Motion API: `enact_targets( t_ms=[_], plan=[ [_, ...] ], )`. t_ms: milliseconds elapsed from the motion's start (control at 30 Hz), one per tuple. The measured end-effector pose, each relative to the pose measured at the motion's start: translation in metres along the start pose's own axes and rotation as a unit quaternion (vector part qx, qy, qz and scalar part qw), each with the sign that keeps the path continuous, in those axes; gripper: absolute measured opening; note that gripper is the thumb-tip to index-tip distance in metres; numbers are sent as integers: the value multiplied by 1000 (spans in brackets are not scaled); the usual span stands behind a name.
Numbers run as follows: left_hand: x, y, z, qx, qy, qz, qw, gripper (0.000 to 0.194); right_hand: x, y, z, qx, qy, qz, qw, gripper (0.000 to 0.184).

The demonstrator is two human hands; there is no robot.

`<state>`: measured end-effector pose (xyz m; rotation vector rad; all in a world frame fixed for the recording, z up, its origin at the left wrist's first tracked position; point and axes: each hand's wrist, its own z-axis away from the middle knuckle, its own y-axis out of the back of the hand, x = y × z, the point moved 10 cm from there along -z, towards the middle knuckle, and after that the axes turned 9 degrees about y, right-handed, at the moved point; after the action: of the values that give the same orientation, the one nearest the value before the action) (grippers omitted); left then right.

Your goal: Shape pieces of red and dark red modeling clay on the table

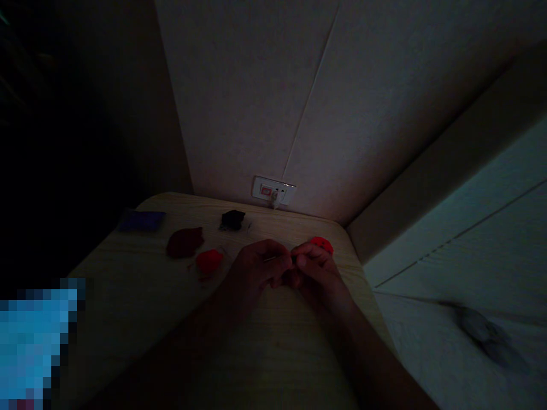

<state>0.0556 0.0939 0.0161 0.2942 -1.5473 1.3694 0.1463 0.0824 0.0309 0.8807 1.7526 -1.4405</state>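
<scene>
My left hand [268,263] and my right hand [318,270] meet over the wooden table, fingertips pinched together. Whatever sits between them is tiny and dark, and the dim light hides its kind. Just behind my right hand lies a bright red round piece [322,245] with dark spots, partly covered by the fingers. Left of my left hand is a bright red lump [209,262] that looks like soft clay, with small bits around it. Beyond it rest a dark red flat piece [185,242] and a black lump [233,220] on what seems to be a wrapper.
A purple packet [142,221] lies at the table's far left edge. The table [256,347] stands against a wall with a socket plate [274,191] and a plug in it. A blurred grey object [481,330] is on the right, beyond the table. Pixelated blue covers the lower left corner.
</scene>
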Motion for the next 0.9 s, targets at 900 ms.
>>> enact_targets(
  t_ms=[900],
  plan=[
    [-3,0,-1,3,21,24,999,36,-1,-3,1,-7,-5,-2,1000,20]
  ],
)
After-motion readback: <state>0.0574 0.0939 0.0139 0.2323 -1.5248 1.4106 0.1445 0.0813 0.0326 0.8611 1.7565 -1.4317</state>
